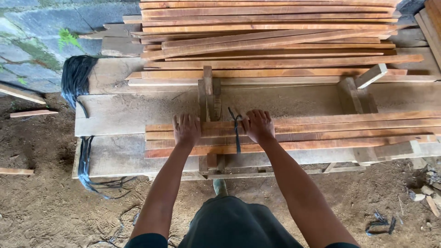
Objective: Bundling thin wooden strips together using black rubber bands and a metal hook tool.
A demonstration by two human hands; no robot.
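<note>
A wide counter of rough grey wooden planks [138, 110] stands on a dirt floor [41, 202]. At its far side lies a tall stack of long reddish-brown wooden slats [271, 41]. Nearer, a smaller bundle of the same reddish slats [321, 133] lies flat across the counter, in front of the person. A bunch of black plastic strapping [76, 78] hangs off the counter's left end. The left hand [186, 129] rests flat and open on the bundle, gripping nothing. The right hand [258, 125] presses down just beside a thin black strap [237, 133] wrapped over the slats; whether its grip pinches the strap cannot be told.
</note>
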